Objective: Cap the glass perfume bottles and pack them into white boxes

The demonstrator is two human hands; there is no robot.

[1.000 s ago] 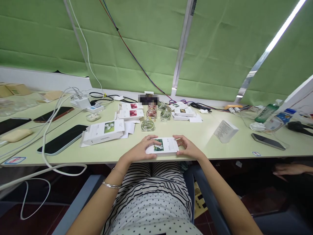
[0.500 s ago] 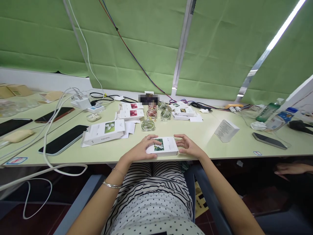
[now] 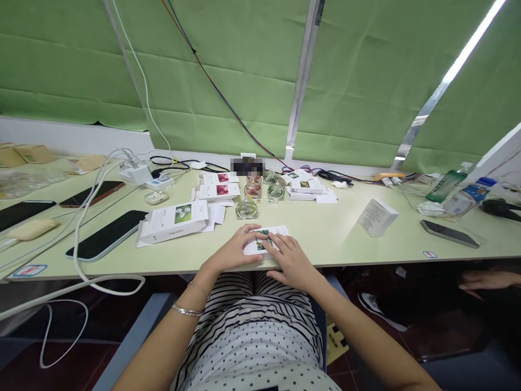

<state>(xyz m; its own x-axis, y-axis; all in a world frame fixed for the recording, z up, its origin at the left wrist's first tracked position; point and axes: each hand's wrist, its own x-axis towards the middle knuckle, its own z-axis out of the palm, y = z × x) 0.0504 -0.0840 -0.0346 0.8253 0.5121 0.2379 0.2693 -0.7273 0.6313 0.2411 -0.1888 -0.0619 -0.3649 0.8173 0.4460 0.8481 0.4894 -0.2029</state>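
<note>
A small white box (image 3: 253,247) with a green-and-white flower picture lies flat near the table's front edge. My left hand (image 3: 236,248) grips its left end, thumb along the near side and fingers over the top. Across the box's right part rests my right hand (image 3: 291,260), its fingers stretched out and covering much of the lid. Just beyond the box stands a clear glass bottle (image 3: 246,209) with pale greenish contents. Behind it are a bottle with red contents (image 3: 253,189) and one with green contents (image 3: 275,190).
Opened white boxes (image 3: 173,221) lie to the left, more (image 3: 306,185) at the back right. A white carton (image 3: 377,217) stands upright on the right, near a phone (image 3: 450,233). Another phone (image 3: 108,234) and white cables (image 3: 87,201) are at left. Another person's hand (image 3: 486,280) shows far right.
My right hand has moved left from the box's right end onto its top, with fingers laid across it. My left hand keeps its place on the box.
</note>
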